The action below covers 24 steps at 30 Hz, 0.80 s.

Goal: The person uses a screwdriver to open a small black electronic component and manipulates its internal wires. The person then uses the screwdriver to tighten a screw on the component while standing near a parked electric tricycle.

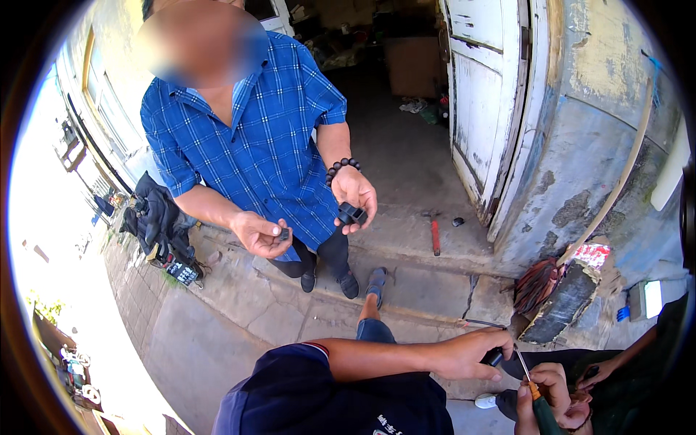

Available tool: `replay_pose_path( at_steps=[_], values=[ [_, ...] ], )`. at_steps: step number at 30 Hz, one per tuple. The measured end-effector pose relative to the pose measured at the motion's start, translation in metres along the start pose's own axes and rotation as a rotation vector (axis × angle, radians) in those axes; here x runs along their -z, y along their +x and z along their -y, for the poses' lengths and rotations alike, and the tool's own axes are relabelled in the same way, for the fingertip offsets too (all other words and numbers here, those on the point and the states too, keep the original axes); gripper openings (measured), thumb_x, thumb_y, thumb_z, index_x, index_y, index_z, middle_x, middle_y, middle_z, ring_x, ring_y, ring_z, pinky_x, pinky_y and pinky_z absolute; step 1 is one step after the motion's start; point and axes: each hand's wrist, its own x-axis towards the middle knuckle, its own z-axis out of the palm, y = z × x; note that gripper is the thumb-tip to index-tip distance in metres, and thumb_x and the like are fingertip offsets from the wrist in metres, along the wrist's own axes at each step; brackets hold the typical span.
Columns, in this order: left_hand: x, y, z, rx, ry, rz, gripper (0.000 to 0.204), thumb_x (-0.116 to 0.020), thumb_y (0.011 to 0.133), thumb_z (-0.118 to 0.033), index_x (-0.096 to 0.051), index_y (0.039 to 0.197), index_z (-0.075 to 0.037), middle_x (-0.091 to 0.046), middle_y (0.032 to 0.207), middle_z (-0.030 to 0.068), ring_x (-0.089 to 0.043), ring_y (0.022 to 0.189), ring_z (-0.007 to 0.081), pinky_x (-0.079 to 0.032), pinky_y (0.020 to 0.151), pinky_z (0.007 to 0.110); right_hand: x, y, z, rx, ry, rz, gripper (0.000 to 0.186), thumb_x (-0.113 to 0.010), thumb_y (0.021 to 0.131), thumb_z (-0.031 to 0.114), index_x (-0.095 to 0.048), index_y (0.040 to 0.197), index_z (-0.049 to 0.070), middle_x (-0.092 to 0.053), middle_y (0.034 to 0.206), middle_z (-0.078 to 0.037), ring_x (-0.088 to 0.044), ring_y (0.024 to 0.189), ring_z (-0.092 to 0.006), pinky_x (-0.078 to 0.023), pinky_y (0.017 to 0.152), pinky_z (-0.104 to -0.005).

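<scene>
My left hand [467, 354] reaches across to the right, fingers closed round a small black cylindrical part [494, 357]. Close beside it, at the lower right, my right hand [545, 397] grips a screwdriver [536, 392] with an orange and green handle. The metal shaft points up toward the fingers of my left hand; whether its tip touches the black part I cannot tell. A thin dark wire or rod [484, 323] shows just above my left hand. Facing me, a person in a blue plaid shirt [250, 138] holds a black block-like part [351, 213] and a smaller dark piece [283, 234].
A red-handled hammer [435, 235] lies on the doorstep by an open white door [482, 94]. Coiled reddish cable [536, 285] and a worn dark slab [564, 301] lean at the wall. Another person's hand [603, 370] shows at far right. A motorcycle [170, 250] stands left.
</scene>
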Motion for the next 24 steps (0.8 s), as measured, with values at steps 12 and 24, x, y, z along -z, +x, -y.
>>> replay_pose_path(
  at_steps=[12,24],
  values=[
    [0.019,0.022,-0.006,0.061,-0.093,0.032,0.04,-0.085,0.082,-0.009,-0.057,0.11,-0.007,-0.06,0.13,0.0159,-0.058,0.121,0.0245,-0.045,0.103,0.038,0.011,0.035,-0.019,-0.076,0.352,-0.155,0.014,-0.076,0.083,0.004,-0.063,0.087,0.0,-0.075,0.09,-0.017,-0.071,0.074,-0.0203,-0.055,0.066,-0.0298],
    [0.005,0.031,-0.018,0.006,-0.085,0.217,0.035,-0.084,0.083,-0.013,-0.058,0.106,-0.005,-0.06,0.126,0.0144,-0.061,0.117,0.0287,-0.047,0.097,0.038,0.017,0.012,-0.007,-0.077,0.274,-0.109,0.012,-0.07,0.088,0.004,-0.058,0.087,0.001,-0.072,0.09,-0.02,-0.066,0.075,-0.0176,-0.052,0.068,-0.0293]
  ],
)
